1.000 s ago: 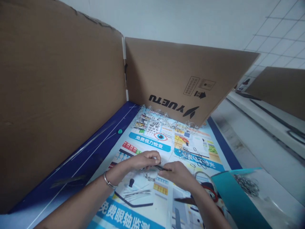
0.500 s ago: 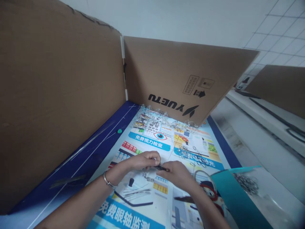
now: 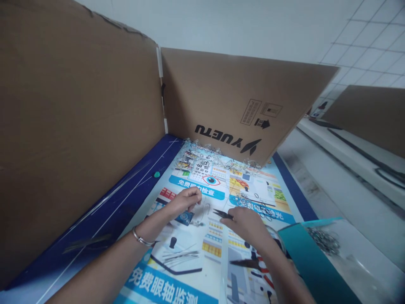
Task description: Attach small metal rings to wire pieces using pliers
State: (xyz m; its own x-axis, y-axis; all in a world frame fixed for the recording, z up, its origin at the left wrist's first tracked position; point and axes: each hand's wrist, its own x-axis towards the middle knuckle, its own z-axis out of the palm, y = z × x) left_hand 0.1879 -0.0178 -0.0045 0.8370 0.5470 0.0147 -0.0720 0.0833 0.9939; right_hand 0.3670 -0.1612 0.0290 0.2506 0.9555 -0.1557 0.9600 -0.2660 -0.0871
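My left hand (image 3: 186,199) is raised a little above the printed poster (image 3: 202,253), fingers pinched on a thin wire piece with a small dark-blue tag (image 3: 185,218) hanging under it. A metal bangle (image 3: 141,239) circles that wrist. To its right, my right hand (image 3: 248,223) is closed round slim dark pliers (image 3: 223,214), tips pointing left toward the dangling piece. The two hands are apart, with a gap between them.
Cardboard walls (image 3: 79,126) stand at the left and back (image 3: 234,109). Clear small parts (image 3: 218,152) lie along the back wall. A teal folder (image 3: 308,261) and a pile of metal rings (image 3: 322,240) sit at the right. Thin wires (image 3: 177,256) and a second dark tool (image 3: 245,264) lie near me.
My hands have separated: the left lifted up and away with the wire piece and its tag, while the right drew the pliers to the right. The view shifted slightly.
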